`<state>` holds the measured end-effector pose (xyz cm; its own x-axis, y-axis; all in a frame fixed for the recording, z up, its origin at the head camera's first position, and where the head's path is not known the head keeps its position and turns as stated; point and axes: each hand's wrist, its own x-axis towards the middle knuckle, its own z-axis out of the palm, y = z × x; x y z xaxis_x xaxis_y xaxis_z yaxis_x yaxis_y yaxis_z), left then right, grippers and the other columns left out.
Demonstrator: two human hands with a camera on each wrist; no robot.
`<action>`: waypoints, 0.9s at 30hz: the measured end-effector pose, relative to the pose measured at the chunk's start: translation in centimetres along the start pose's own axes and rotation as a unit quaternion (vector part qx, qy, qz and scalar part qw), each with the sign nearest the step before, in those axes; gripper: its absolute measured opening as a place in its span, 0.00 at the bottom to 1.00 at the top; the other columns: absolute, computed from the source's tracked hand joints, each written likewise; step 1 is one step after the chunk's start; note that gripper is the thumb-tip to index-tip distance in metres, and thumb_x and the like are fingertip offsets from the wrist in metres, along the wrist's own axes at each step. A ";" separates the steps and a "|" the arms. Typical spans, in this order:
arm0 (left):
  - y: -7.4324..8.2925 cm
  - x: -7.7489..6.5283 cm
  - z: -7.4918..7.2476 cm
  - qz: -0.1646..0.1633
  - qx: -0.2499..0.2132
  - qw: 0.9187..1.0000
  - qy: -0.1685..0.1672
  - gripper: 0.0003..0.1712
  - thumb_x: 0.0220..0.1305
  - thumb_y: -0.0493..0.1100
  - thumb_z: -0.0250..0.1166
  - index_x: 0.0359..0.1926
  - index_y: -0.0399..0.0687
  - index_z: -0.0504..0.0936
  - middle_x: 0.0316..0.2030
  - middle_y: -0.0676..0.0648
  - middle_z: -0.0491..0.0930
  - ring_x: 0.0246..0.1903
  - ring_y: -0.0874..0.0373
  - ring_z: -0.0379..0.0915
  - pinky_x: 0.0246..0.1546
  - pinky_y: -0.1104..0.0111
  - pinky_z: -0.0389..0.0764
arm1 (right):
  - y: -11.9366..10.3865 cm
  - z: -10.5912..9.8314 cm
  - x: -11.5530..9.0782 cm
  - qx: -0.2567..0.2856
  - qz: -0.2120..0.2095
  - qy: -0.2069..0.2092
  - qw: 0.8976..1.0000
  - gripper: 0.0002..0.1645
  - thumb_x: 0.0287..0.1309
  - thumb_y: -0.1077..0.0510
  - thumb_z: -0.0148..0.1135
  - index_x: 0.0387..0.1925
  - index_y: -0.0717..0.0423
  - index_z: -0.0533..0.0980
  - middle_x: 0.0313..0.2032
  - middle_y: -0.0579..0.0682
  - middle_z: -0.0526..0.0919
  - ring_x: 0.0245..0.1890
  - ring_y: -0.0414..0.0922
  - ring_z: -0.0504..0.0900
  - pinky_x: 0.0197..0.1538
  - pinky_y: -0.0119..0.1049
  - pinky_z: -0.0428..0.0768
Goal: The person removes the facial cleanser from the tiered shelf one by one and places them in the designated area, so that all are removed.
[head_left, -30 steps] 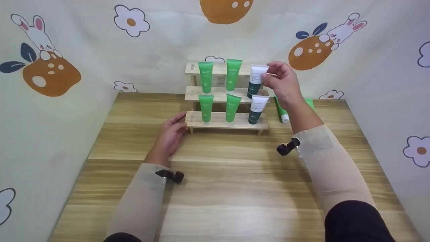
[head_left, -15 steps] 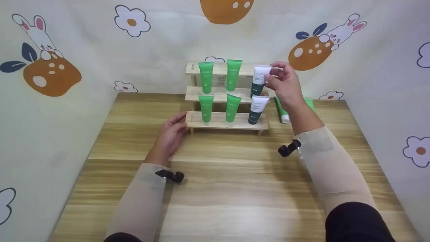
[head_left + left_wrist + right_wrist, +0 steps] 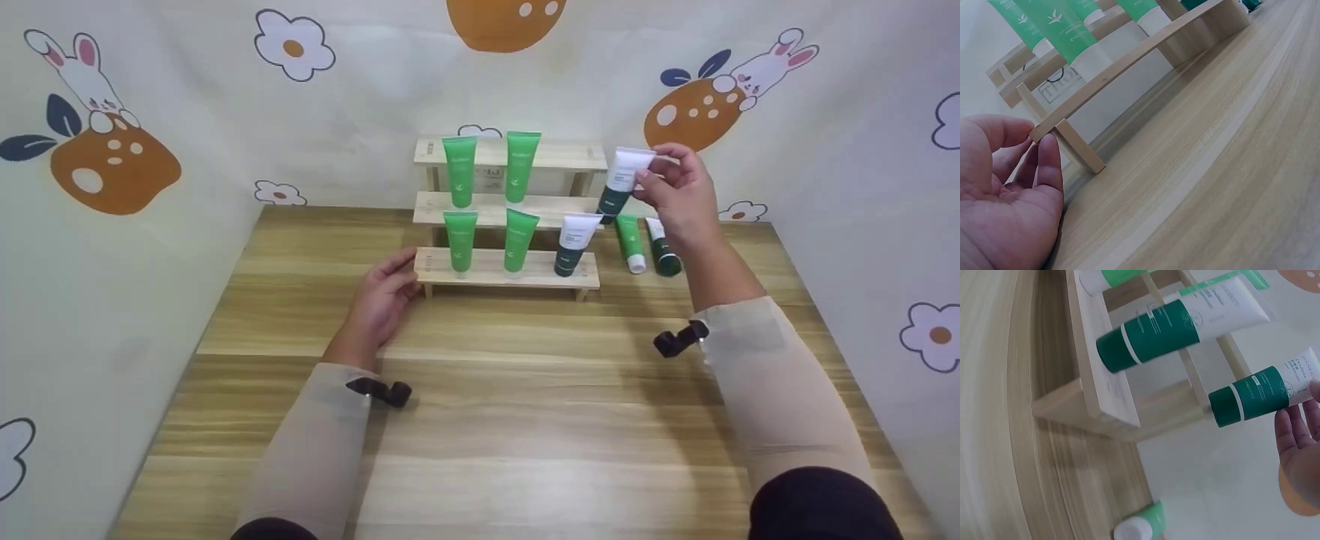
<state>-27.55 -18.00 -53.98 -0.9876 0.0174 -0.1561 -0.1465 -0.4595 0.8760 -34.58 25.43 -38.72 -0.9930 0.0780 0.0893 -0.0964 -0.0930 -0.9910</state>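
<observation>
Our right grip point(image 3: 679, 199) pinches the white-and-dark-green tube point(image 3: 619, 184) near its flat top, having just drawn it sideways to the middle shelf point(image 3: 551, 207)'s end; that shelf now carries only the green pair point(image 3: 460, 172), left of this grip. Whether the cap touches wood, we cannot tell. Our left grip point(image 3: 382, 300) pinches the bottom shelf point(image 3: 540, 271)'s end: pale, grained, square-edged. The tubes look smooth, plastic, round-capped.
</observation>
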 end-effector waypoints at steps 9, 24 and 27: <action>0.0 0.0 0.0 0.002 -0.002 1.000 0.003 0.32 0.74 0.25 0.56 0.77 0.35 0.69 0.73 0.44 0.71 0.43 0.61 0.78 0.47 0.72 0.82 | 0.2 -3.6 0.1 0.001 0.037 0.040 0.999 0.34 0.61 0.55 0.78 0.66 0.45 0.74 0.62 0.50 0.82 0.65 0.50 0.79 0.58 0.34 0.87; 0.0 -0.1 0.1 0.000 0.001 1.000 0.014 0.32 0.73 0.26 0.57 0.76 0.36 0.70 0.75 0.45 0.70 0.43 0.61 0.79 0.47 0.72 0.83 | 1.0 -9.6 0.3 -0.013 0.065 0.098 0.993 0.39 0.61 0.51 0.77 0.72 0.43 0.72 0.61 0.46 0.80 0.62 0.45 0.79 0.59 0.32 0.86; 0.0 -0.2 0.1 -0.002 0.004 1.000 0.013 0.32 0.73 0.26 0.57 0.76 0.37 0.70 0.76 0.45 0.69 0.44 0.62 0.79 0.48 0.72 0.83 | 1.2 -10.8 0.4 -0.012 0.075 0.115 0.990 0.39 0.62 0.52 0.77 0.72 0.41 0.71 0.62 0.45 0.79 0.63 0.45 0.78 0.62 0.33 0.85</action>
<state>-27.40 -17.96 -53.89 -0.9853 -0.0047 -0.1710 -0.1504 -0.4524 0.8791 -34.38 36.06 -40.96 -0.9534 0.2902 -0.0824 0.0563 -0.0971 -0.9937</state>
